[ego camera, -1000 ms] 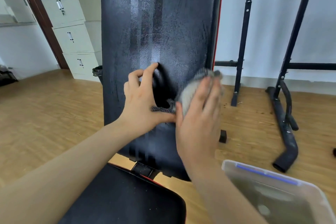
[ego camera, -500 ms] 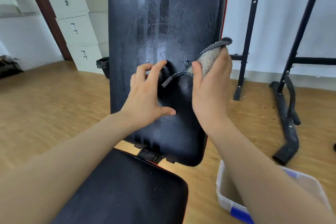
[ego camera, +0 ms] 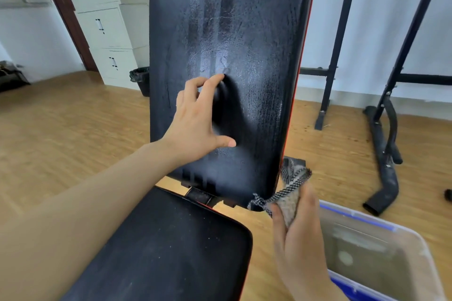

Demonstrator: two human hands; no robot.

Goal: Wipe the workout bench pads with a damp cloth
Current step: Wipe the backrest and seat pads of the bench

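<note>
Right grip [ego camera: 298, 239]: curled round a bunched cloth [ego camera: 291, 188], pinching it; a woven edge strip trails out to the left.
Cloth place: at the lower right corner of the back pad [ego camera: 244, 19], against or just beside its red-trimmed edge; I cannot tell which.
Left grip [ego camera: 195, 122]: spread, thumb out, fingertips on the face of the back pad, up and left of the right grip. It holds nothing and seems to brace the pad.
Back pad: rises steeply up and left of the right grip, long axis running up and away. Wet streaks shine down its middle.
Seat pad [ego camera: 166, 252]: low and left of the right grip, close to the person. It is matt and speckled, so probably not wiped yet.
Key relation: both pads lie left of the cloth; the back pad's edge is nearest and the seat pad is 1 short reach down and left.
Nearer hand: the right grip, which already has the cloth.
Edges: the red trim and the hinge gap between the 2 pads could snag the trailing strip.
Open room: a plastic tub [ego camera: 381, 225] sits just right of and below the right grip, limiting swing that way. The rack upright [ego camera: 337, 44] stands well apart, and the floor [ego camera: 61, 129] lies open to the left.
</note>
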